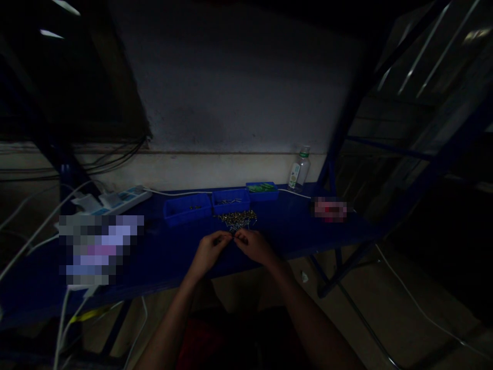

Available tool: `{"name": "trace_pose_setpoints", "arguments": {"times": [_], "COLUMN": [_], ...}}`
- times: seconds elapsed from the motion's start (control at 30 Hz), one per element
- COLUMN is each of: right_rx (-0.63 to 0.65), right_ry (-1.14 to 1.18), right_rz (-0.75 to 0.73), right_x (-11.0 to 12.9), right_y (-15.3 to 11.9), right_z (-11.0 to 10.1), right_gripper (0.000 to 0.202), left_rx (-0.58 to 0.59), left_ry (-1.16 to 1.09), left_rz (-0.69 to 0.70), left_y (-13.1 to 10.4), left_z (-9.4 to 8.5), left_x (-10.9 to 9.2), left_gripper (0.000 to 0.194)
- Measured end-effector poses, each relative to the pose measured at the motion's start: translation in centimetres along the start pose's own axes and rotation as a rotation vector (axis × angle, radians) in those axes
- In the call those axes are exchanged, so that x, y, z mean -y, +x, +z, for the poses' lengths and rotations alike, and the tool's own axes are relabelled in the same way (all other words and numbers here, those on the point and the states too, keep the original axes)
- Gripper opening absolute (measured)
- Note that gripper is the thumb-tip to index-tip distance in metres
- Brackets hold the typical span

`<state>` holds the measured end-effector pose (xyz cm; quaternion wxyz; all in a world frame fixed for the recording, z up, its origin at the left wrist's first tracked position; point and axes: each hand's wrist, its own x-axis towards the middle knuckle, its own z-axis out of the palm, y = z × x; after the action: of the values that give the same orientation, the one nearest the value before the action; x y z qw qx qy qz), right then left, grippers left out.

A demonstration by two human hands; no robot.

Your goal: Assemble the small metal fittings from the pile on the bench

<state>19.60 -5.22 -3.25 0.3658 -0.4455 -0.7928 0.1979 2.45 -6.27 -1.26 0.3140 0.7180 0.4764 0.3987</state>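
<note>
Head view: our left hand (pixel 211 248) and right hand (pixel 254 245) meet fingertip to fingertip.
Fingers pinched; contents unclear. Small metal pieces (pixel 239 219) lie just beyond.

There are two hands (pixel 210 249), three blue bins (pixel 231 208), one bottle (pixel 299 173).

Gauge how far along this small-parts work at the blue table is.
Partway, probably. Possibly done: the few small pieces in the leftmost blue bin, though their state is too dark to judge. In hand: the left hand and right hand meet at the fingertips; anything pinched is too small to identify. Apparently left: the brass-coloured pile and loose silvery pins.
</note>
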Motion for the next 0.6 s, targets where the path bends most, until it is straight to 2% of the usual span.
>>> {"name": "trace_pose_setpoints", "arguments": {"times": [0.17, 0.3, 0.47, 0.6], "right_rx": [-0.004, 0.019, 0.047, 0.051], "right_ry": [-0.006, -0.016, -0.101, 0.013], "right_rz": [0.007, -0.032, -0.087, -0.047], "right_x": [0.23, 0.44, 0.5, 0.22], "right_y": [-0.02, -0.03, -0.04, 0.06], "right_z": [-0.09, -0.26, -0.47, -0.33], "right_gripper": [0.011, 0.011, 0.01, 0.009], "left_rx": [0.033, -0.024, -0.004, -0.081], "left_ry": [-0.026, 0.024, 0.079, 0.101], "left_rz": [0.005, 0.02, 0.104, 0.081], "left_y": [-0.04, -0.17, -0.49, -0.59], "left_z": [0.08, 0.22, 0.28, 0.15], "left_x": [-0.18, 0.1, -0.11, -0.08], "left_gripper": [0.03, 0.028, 0.025, 0.026]}}
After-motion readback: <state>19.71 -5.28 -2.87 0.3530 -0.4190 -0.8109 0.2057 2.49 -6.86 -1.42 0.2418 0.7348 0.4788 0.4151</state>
